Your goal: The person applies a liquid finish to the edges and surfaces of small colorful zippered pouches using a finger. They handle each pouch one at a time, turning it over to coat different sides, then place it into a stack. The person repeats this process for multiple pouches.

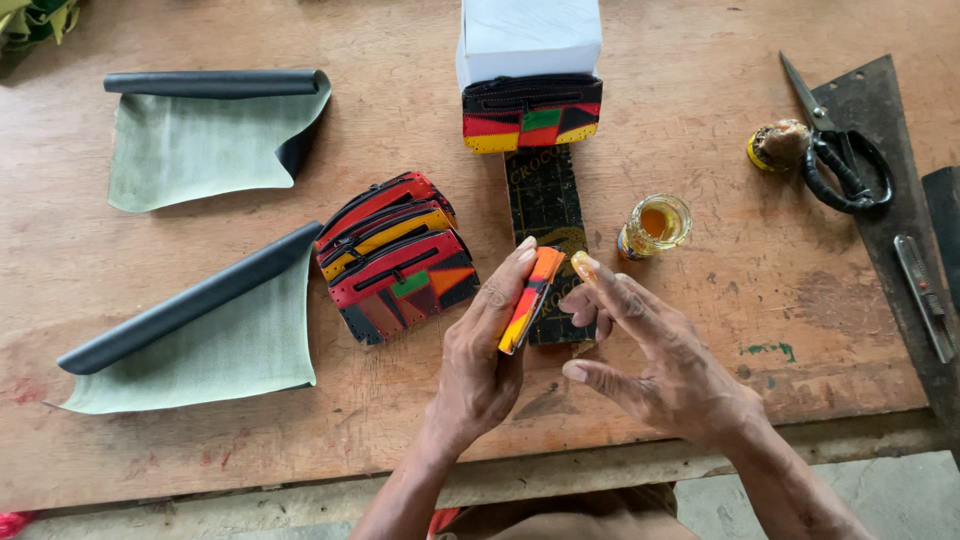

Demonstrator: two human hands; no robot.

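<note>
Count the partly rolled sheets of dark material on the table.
2. One rolled sheet lies at the top left of the table; the other sheet lies below it, near the front left edge. None seem hidden.

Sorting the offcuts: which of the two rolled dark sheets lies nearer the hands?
The lower rolled sheet, lying slantwise by the stack of pouches; the other rolled sheet lies level at the table's far left.

A white box [528,38], plain and rectangular, stands at the far edge of the table [700,330]. Just in front of it, touching a patchwork pouch, lies a long black card [545,205] with gold lettering and gold pattern.
</note>
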